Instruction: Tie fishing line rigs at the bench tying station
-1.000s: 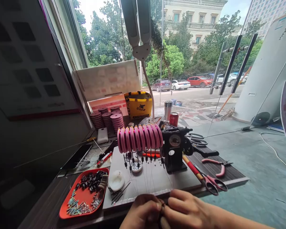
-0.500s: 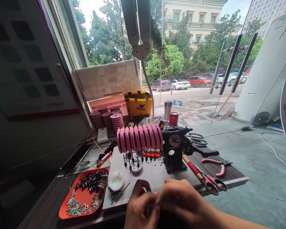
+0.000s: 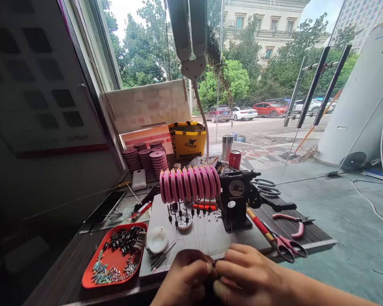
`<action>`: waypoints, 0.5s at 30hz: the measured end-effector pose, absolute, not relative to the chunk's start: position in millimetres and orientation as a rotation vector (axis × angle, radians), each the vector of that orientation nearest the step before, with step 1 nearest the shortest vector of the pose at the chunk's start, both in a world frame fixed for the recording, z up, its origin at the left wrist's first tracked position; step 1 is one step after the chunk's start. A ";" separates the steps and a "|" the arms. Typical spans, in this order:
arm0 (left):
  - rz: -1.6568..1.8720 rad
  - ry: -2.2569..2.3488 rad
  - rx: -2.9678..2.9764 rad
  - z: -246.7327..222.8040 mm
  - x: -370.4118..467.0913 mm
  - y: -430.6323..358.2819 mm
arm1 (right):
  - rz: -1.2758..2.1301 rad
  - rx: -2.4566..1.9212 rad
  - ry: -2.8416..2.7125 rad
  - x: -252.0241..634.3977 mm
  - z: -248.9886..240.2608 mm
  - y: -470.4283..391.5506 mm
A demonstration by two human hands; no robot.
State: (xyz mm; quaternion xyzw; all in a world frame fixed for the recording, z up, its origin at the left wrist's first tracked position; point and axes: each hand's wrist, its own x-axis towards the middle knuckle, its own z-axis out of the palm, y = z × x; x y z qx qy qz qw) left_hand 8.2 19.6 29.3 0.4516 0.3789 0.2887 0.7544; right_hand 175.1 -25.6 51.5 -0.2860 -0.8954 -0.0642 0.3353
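Note:
My left hand [image 3: 183, 278] and my right hand [image 3: 247, 276] meet fingertip to fingertip at the near edge of the white work board [image 3: 210, 238]. Their fingers are pinched together on something very small that I cannot make out; thin lines run from there up the board to a row of pink spools [image 3: 189, 183] on a black winding machine [image 3: 238, 199]. Small black weights hang under the spools.
A red tray [image 3: 97, 261] of small black and metal parts lies at the left. A small dish of beads [image 3: 184, 222] and a white disc [image 3: 157, 239] sit on the board. Red scissors [image 3: 282, 244], pink pliers [image 3: 292, 223], stacked pink spools [image 3: 147, 158] and a red can [image 3: 234, 159] stand around.
Both hands rose onto the board half a second ago, then drew back to its near edge, still pinched together. The view shifted slightly.

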 end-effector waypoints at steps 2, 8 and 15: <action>0.550 0.752 0.792 24.2 11.8 21.5 | -0.400 -0.666 -2.354 175.3 44.2 -25.4; 0.570 0.735 0.914 26.2 10.5 21.8 | -0.427 -0.584 -2.197 165.4 25.1 -17.8; 1.083 1.054 2.121 23.1 7.5 5.7 | 0.908 -0.977 -1.681 160.4 55.3 -15.6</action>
